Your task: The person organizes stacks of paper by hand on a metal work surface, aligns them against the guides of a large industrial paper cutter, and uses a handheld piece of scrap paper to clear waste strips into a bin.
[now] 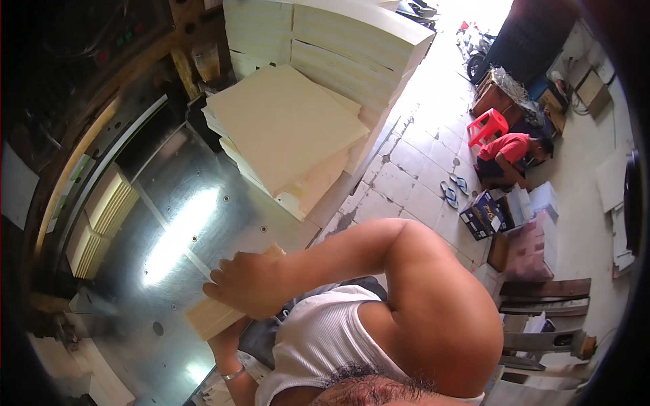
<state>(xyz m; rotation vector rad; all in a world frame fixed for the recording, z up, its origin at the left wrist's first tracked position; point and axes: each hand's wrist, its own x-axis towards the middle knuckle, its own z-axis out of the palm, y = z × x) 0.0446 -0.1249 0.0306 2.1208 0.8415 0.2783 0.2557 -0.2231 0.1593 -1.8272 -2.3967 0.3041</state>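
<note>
Metal desk (233, 237) gleaming under a band of glare, cream sheets (284, 128) piled beyond, and over the near side, pale tan block (208, 319)! Handling it well, I'd judge, wants a level carry with both ends steadied and even pressure. Right hand (249, 284) lies across its middle, fingers curled closely over it, both ends jutting past; left hand (229, 340) sits by the lower end, fingers hidden, so no telling their hold.

Pale tiled floor (421, 152), red plastic stool (498, 120), whitish wall (588, 159), bright daylight (484, 12) streaming in
</note>
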